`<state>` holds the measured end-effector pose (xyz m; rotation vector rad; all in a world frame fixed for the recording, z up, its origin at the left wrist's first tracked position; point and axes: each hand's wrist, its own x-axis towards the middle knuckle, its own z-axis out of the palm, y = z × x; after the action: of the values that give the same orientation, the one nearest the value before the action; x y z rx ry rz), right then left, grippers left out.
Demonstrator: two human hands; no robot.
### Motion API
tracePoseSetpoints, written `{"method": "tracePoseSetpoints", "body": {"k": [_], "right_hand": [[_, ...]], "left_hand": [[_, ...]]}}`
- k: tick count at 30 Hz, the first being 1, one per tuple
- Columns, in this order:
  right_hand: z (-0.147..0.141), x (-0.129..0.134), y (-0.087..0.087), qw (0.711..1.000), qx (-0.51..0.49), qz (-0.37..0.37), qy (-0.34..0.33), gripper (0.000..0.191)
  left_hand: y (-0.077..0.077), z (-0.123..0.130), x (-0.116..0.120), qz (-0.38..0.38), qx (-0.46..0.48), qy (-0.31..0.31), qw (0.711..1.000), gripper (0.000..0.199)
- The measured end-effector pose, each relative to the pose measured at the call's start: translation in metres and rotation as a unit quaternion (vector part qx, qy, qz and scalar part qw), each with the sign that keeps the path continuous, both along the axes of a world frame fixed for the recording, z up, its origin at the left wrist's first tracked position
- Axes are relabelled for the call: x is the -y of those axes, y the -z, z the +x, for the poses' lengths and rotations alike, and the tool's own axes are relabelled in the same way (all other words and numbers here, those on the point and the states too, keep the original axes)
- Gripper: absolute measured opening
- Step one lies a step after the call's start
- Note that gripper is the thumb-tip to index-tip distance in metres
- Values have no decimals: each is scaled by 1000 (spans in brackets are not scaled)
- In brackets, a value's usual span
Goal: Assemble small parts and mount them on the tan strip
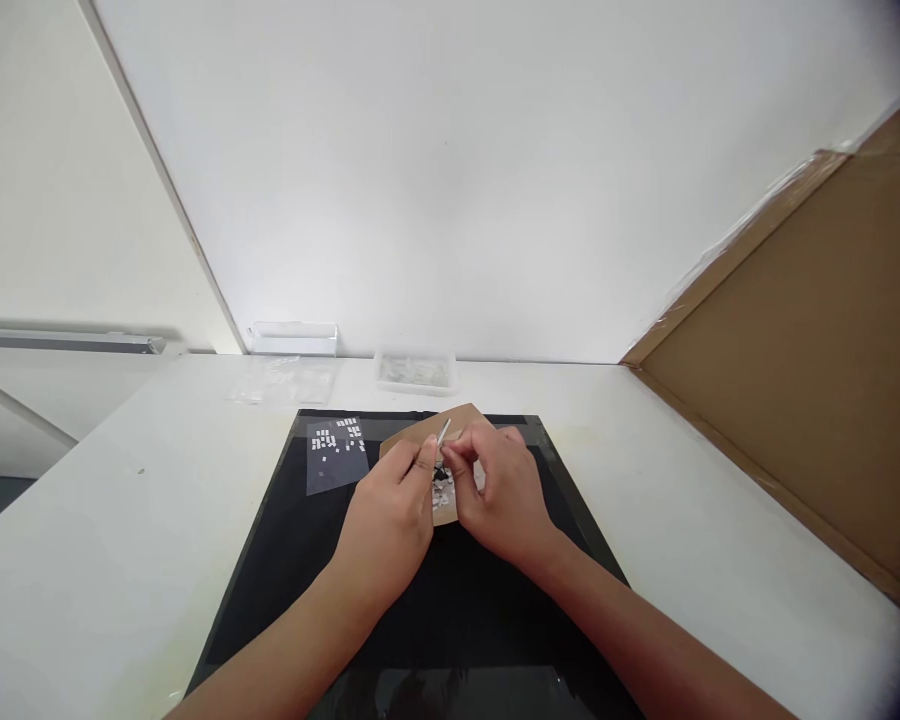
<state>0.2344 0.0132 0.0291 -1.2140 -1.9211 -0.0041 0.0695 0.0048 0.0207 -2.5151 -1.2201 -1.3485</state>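
Observation:
My left hand (pixel 394 500) is closed on a thin silvery rod-like tool (pixel 444 431), whose end sticks up past the thumb and forefinger. The rest of that tool is hidden by my fingers. Close beside it, my right hand (pixel 499 485) pinches thumb and forefinger together near the tool; what lies between them is too small to make out. Under both hands lies a brown sheet (pixel 469 415), partly covered by them. Small white and dark bits (pixel 442 490) are scattered on the sheet, in the gap between my hands.
A black mat (pixel 450 620) lies beneath the hands on the white table (pixel 120 540). On its left part rests a clear sheet with small white pieces (pixel 337 455). Behind stand a clear tray (pixel 415 372), a clear box (pixel 294 338) and plastic bags (pixel 281 380). Cardboard (pixel 810 360) walls the right.

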Motion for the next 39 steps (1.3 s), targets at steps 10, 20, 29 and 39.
{"method": "tracePoseSetpoints", "body": {"k": [10, 20, 29, 39], "right_hand": [[3, -3, 0, 1000, -13, -12, -8, 19], [0, 1, 1, 999, -39, -10, -11, 19], [0, 0, 1, 999, -36, -19, -25, 19], [-2, 4, 1, 998, -60, -13, -7, 19]], "left_hand": [[-1, 0, 1, -4, 0, 10, 1000, 34], [-2, -1, 1, 11, -12, -3, 1000, 36], [-2, 1, 2, 2, -10, -2, 1000, 34], [-4, 1, 2, 6, -7, -1, 1000, 33]]}}
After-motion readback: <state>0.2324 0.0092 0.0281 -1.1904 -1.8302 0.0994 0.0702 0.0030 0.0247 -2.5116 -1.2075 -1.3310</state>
